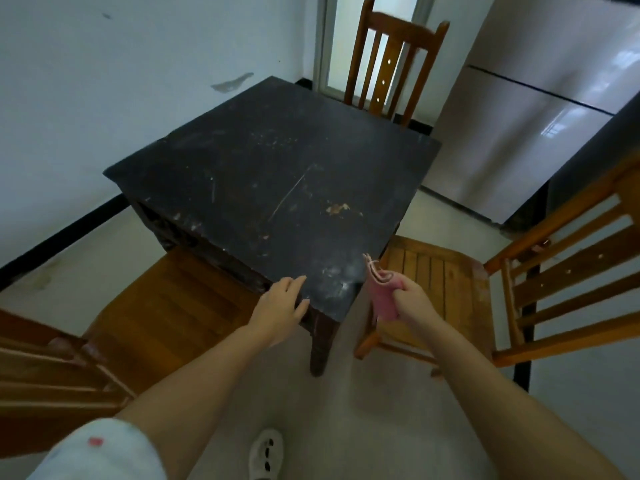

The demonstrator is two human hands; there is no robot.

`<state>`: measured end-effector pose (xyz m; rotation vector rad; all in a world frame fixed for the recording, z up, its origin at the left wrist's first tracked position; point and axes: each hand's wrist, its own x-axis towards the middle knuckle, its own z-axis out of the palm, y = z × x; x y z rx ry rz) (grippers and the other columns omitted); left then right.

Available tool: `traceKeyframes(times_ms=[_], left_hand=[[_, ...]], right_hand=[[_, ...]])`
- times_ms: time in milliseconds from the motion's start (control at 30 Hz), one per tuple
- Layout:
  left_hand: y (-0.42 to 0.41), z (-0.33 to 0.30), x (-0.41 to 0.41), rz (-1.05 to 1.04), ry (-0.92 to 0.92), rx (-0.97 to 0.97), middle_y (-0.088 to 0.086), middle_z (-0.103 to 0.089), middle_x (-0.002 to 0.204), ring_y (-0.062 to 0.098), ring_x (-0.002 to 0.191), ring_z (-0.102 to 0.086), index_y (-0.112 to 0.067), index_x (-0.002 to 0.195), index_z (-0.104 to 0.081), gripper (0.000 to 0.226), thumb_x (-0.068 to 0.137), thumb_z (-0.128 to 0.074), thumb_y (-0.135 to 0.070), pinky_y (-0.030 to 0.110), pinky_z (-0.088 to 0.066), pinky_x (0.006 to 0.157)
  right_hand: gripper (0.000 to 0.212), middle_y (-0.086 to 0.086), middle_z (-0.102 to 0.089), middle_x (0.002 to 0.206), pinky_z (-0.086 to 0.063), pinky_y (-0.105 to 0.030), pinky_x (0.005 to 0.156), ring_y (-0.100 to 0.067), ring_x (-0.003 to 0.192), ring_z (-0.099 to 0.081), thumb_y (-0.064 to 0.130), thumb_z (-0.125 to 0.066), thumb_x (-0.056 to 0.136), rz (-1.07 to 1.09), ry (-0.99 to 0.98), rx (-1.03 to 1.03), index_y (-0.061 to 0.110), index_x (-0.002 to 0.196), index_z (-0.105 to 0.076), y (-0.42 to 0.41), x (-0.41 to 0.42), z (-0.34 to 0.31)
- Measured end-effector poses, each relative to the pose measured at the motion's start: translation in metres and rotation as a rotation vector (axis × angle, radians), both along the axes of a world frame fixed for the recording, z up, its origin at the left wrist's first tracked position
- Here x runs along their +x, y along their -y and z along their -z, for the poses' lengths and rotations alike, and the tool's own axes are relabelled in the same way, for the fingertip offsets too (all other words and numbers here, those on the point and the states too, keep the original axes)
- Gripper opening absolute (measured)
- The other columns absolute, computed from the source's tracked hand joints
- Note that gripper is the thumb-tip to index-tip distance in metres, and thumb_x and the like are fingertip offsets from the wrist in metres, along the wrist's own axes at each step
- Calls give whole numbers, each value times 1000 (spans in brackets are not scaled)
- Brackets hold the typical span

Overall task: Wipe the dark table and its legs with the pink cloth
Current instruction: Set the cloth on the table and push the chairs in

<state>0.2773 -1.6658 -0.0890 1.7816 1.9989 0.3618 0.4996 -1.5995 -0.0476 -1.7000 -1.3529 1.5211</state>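
At the near corner of the dark table (277, 174), the left hand (280, 306) rests on the edge with fingers straight and spread, holding nothing. Just beside that corner, off the tabletop, the right hand (414, 299) pinches the pink cloth (382, 294) between curled fingers and thumb; the cloth is folded into a narrow, soft strip that hangs below the hand. Tabletop is square, matte black, scuffed, with pale dust specks, a long thin scratch and a chipped patch showing bare wood. One turned table leg (322, 344) is visible under the near corner; the other legs are hidden. Three brown slatted wooden chairs stand around it: far chair (393, 60), right chair (519, 271), and left chair (86, 344), cut off by the frame edge. A glossy white refrigerator (540, 109) stands at right, partly cropped.
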Motion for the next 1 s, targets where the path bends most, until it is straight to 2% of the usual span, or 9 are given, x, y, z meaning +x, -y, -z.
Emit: traceKeyframes(times_ms=[167, 233, 300, 400, 500, 600, 767, 867, 1000], left_hand=[[-66, 26, -24, 68, -206, 11, 4, -25, 148, 20, 138, -19, -20, 143, -22, 51, 97, -33, -39, 41, -13, 115], [-82, 38, -32, 105, -277, 5, 4, -18, 152, 19, 141, -10, -21, 145, -19, 52, 98, -27, -40, 42, -1, 114], [-89, 48, -37, 139, -322, 17, 4, -17, 153, 19, 142, -8, -21, 145, -19, 51, 97, -23, -41, 42, 4, 113], [-90, 57, -39, 126, -341, 63, 7, -34, 145, 22, 138, -24, -19, 139, -36, 54, 93, -20, -42, 43, -4, 112], [-90, 62, -39, 131, -353, 83, 10, -47, 136, 25, 130, -38, -17, 131, -47, 55, 89, -22, -42, 47, -18, 110], [-91, 61, -39, 131, -348, 89, 11, -47, 136, 26, 130, -39, -16, 130, -48, 53, 89, -25, -40, 49, -20, 110], [-92, 48, -40, 163, -313, -26, 5, -15, 153, 20, 141, -7, -21, 145, -18, 53, 97, -26, -40, 43, 3, 114], [-85, 26, -44, 93, -212, -31, 6, -19, 152, 21, 139, -16, -20, 144, -19, 53, 97, -31, -41, 40, -12, 113], [-33, -24, -53, -92, -176, 175, 8, -35, 143, 21, 129, -38, -16, 141, -30, 49, 96, -37, -36, 34, -33, 104]], right_hand=[[34, 1, -57, 113, -50, -32, 84, -14, 99, -54, 13, -39, 97, -169, 184, 126, 26, 124, -54, -67, -52, -8], [41, 0, -49, 131, -40, -35, 103, -16, 118, -46, 8, -39, 96, -227, 273, 243, 25, 132, -48, -88, -74, -6], [47, -2, -34, 146, -26, -33, 112, -19, 132, -33, 3, -38, 94, -306, 386, 370, 22, 136, -43, -96, -90, 4], [51, -6, -19, 153, -24, -43, 115, -26, 139, -19, 2, -43, 91, -476, 586, 499, 22, 138, -39, -89, -98, 32], [63, -6, 1, 158, -4, -47, 118, -26, 145, 5, 14, -43, 94, -709, 895, 449, 24, 148, -14, -74, -97, 56], [72, -7, 13, 157, 6, -48, 117, -24, 143, 18, 18, -41, 93, -791, 977, 405, 26, 149, 3, -71, -99, 59], [71, -6, 7, 158, 6, -56, 115, -24, 144, 12, 28, -44, 91, -916, 977, 271, 31, 149, -3, -86, -98, 29], [55, -3, -12, 157, -1, -57, 113, -23, 145, -7, 38, -38, 95, -856, 948, 406, 29, 146, -19, -79, -96, -2], [51, 3, -28, 152, -6, -55, 113, -19, 141, -20, 44, -34, 95, -786, 870, 602, 29, 143, -26, -29, -97, -31]])
